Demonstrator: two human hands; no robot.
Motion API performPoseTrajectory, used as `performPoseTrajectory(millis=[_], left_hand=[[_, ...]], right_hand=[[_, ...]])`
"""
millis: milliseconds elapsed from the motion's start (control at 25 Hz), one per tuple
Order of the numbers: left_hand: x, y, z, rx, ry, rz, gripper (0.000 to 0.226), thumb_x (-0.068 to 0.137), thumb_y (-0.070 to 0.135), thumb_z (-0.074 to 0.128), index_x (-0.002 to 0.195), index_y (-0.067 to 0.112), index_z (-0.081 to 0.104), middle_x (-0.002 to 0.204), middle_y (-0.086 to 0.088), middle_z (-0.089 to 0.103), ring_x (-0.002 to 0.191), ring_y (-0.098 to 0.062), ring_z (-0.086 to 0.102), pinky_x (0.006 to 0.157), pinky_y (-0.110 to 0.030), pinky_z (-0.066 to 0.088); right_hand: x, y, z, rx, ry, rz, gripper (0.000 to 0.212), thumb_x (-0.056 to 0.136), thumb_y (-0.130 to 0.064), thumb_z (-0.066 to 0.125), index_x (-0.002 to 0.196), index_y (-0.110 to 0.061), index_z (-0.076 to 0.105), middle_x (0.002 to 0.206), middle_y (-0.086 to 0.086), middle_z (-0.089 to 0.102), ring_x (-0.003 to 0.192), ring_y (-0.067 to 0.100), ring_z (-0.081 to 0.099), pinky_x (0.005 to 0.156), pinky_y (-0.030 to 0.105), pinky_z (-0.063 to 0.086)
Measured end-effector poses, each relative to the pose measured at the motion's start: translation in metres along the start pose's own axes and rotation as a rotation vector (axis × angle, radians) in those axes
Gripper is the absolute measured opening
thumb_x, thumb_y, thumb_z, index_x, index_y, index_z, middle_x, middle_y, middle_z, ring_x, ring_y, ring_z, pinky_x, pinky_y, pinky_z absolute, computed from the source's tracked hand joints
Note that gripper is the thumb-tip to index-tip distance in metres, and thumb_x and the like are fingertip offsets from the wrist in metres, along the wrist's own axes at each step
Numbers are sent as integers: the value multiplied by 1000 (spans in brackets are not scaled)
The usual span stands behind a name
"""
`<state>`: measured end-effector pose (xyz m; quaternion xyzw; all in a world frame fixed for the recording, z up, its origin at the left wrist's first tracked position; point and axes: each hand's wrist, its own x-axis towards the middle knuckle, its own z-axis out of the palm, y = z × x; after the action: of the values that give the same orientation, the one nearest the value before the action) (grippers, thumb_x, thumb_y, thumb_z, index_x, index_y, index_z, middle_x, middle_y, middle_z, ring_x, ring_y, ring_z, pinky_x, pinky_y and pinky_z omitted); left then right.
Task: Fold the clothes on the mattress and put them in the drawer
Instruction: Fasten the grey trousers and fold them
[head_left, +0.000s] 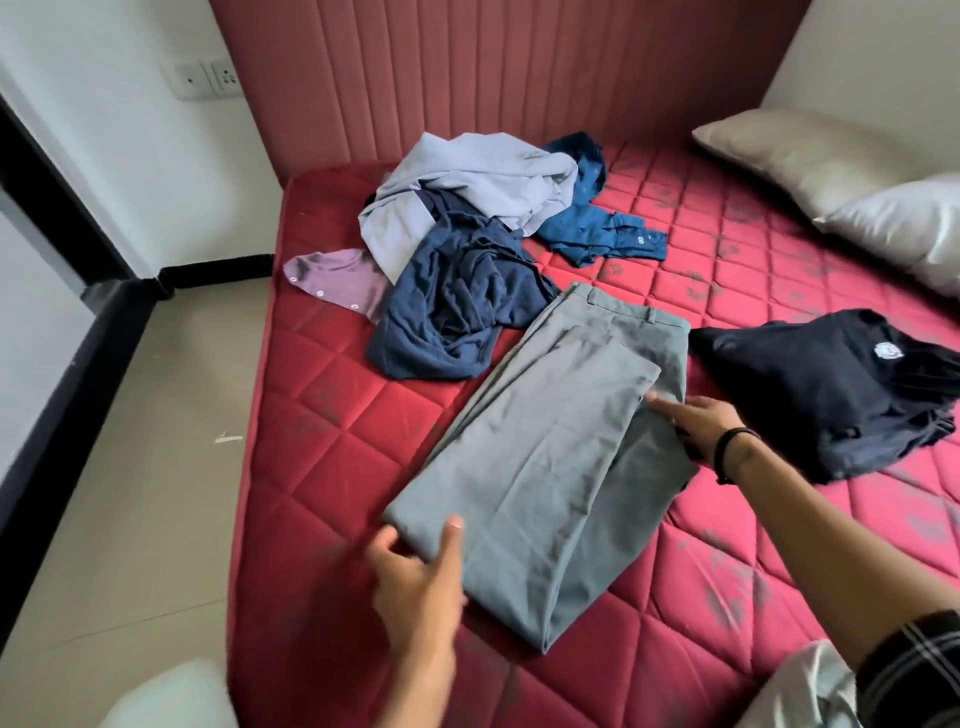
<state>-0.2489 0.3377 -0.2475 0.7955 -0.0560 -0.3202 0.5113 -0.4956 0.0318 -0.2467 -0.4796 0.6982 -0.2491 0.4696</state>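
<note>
Grey trousers (550, 457) lie folded lengthwise on the red quilted mattress (322, 415), waistband toward the headboard. My left hand (415, 577) pinches the near folded corner, thumb on top of the cloth. My right hand (698, 423) rests on the trousers' right edge with fingers stretched out flat. A pile of unfolded clothes sits behind: a light blue shirt (467, 182), a navy garment (457, 312), a blue shirt (592, 228) and a purple shirt (337, 280). A folded black garment (831, 384) with a white logo lies to the right.
Two pillows (841, 187) lie at the back right by the red padded headboard (519, 67). The mattress's left edge drops to a beige tiled floor (130, 467). A white object (171, 696) shows at the bottom left. No drawer is in view.
</note>
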Motion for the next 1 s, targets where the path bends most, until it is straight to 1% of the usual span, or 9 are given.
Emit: performPoseTrajectory(millis=[160, 200, 360, 480, 520, 600, 720, 840, 1000], left_hand=[[-45, -12, 16, 120, -306, 77, 94, 85, 29, 82, 154, -3, 27, 137, -26, 61, 124, -39, 61, 100, -37, 47], [-31, -10, 1, 173, -284, 146, 98, 86, 28, 82, 158, -2, 22, 144, -27, 55, 130, -40, 56, 104, -36, 43], [57, 9, -108, 387, 12, 246, 101, 75, 20, 91, 157, 11, 32, 148, -25, 53, 129, -45, 56, 105, -47, 45], [87, 21, -153, 595, 267, 303, 86, 84, 21, 81, 155, 18, 34, 132, -28, 62, 120, -50, 57, 98, -57, 47], [86, 23, -145, 635, 341, 431, 79, 85, 25, 78, 153, 18, 37, 130, -27, 62, 119, -49, 56, 96, -58, 46], [69, 25, -104, 626, 223, 747, 62, 90, 39, 69, 144, 14, 51, 127, -23, 64, 117, -45, 59, 97, -53, 46], [21, 16, -4, 768, -237, 1057, 75, 90, 68, 39, 147, 21, 52, 148, -12, 55, 139, -35, 48, 116, -48, 36], [-24, -10, 82, 1000, -410, 1077, 89, 87, 76, 28, 162, 27, 27, 171, -4, 18, 158, -28, 10, 125, -58, 6], [-38, -30, 126, 1053, -194, 1010, 76, 99, 62, 28, 162, 19, 29, 170, -8, 23, 159, -29, 12, 123, -63, 4]], right_hand=[[-52, 12, 4, -107, 37, -28, 36, 79, -22, 89, 102, 1, 75, 70, 5, 67, 57, 18, 57, 49, 25, 49], [-67, 20, 7, -65, 36, -24, 34, 79, -18, 88, 104, 2, 75, 68, 3, 67, 55, 17, 58, 51, 26, 50], [-181, 69, 26, -21, -172, 19, 35, 74, -22, 92, 88, 3, 72, 58, 5, 69, 42, 14, 56, 42, 24, 45], [-237, 86, 22, 418, -192, 132, 28, 89, -28, 78, 106, -10, 64, 90, 16, 74, 70, 25, 68, 61, 32, 54], [-236, 83, 17, 599, -139, 204, 27, 92, -28, 74, 111, -13, 61, 99, 19, 72, 82, 29, 70, 73, 39, 57], [-219, 71, 6, 777, -63, 265, 45, 81, -34, 82, 114, -13, 61, 107, 19, 69, 97, 31, 70, 94, 43, 55], [-199, 59, 6, 786, -25, 251, 63, 72, -35, 89, 121, -9, 59, 109, 12, 68, 93, 22, 71, 82, 34, 59], [-188, 64, 10, 772, 45, 260, 46, 83, -20, 85, 120, -15, 58, 98, 8, 69, 72, 17, 68, 55, 23, 59], [-178, 75, 15, 631, 123, 167, 24, 86, -11, 80, 89, -17, 57, 72, 0, 54, 51, 7, 52, 53, 25, 51]])
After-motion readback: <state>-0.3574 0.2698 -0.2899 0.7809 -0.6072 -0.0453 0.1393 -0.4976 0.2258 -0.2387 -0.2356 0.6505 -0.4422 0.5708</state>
